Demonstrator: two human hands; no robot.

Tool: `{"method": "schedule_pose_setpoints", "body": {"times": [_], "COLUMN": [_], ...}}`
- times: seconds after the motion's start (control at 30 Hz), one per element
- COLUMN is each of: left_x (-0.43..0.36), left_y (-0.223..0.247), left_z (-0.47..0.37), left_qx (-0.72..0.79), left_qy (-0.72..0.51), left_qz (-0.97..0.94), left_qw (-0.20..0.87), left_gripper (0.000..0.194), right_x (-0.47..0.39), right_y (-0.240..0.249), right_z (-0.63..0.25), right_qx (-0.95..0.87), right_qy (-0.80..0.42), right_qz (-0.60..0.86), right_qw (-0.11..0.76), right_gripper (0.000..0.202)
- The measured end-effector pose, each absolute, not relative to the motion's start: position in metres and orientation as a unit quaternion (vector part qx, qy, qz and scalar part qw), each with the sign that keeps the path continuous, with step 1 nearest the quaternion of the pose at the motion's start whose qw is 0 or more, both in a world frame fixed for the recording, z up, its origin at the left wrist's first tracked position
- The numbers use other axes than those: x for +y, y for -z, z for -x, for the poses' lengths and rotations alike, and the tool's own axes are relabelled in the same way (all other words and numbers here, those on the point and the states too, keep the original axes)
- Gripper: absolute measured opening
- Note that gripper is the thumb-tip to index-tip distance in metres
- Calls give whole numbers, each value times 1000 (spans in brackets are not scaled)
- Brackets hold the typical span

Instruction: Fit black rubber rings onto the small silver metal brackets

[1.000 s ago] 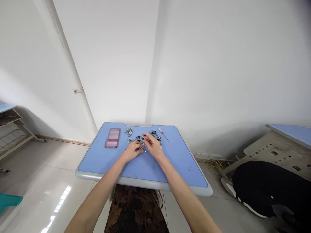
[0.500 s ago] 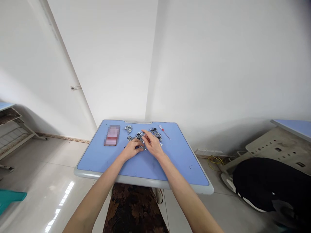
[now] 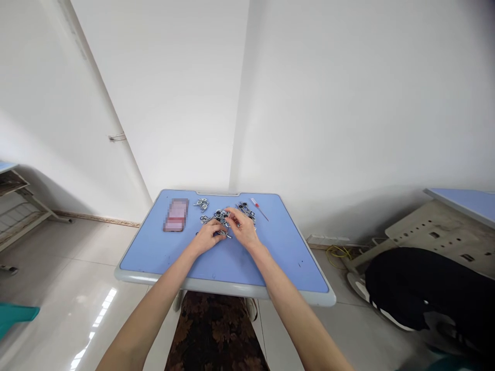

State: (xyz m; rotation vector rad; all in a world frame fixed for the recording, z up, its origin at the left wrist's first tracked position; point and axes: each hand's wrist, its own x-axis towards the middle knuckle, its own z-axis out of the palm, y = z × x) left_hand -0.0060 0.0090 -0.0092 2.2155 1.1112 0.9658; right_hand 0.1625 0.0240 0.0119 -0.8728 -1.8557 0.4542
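On the blue tabletop, a pile of small metal ring-ended pieces, some with black rings, lies in front of my hands. My left hand rests at the near side of the pile with its fingers curled over a small metal piece, whose thin shank pokes out to the right. My right hand is bent over the pile's right side, thumb and forefinger brought together; what lies between them is too small to make out. More pieces lie beyond my right hand, and a smaller group sits at the back left.
A pixelated phone-like rectangle lies at the desk's left. A screwdriver with a red and clear handle lies at the back right. The desk stands against a white wall. A black-covered seat is to the right.
My right thumb and forefinger have lowered and closed together over the pile. My left hand stays nearly where it was. The whole view has shifted slightly.
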Motion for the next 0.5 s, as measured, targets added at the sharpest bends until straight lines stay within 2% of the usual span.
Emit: {"method": "schedule_pose_setpoints", "body": {"times": [0.17,0.37,0.5], "left_x": [9,9,9], "left_y": [9,8,8], "left_z": [5,5,4], "left_qx": [407,412,417], "left_qy": [-353,-349,-350], "left_qz": [-810,-808,-806], "left_qw": [233,238,233], "left_gripper": [15,16,16], "right_x": [23,28,26], "right_y": [-12,-9,-8], "right_z": [-165,-165,-162], "right_qx": [-780,-738,-746], "right_qy": [-229,-218,-176], "right_qz": [325,369,375], "right_qw": [484,522,521], "right_gripper": [41,24,25]}}
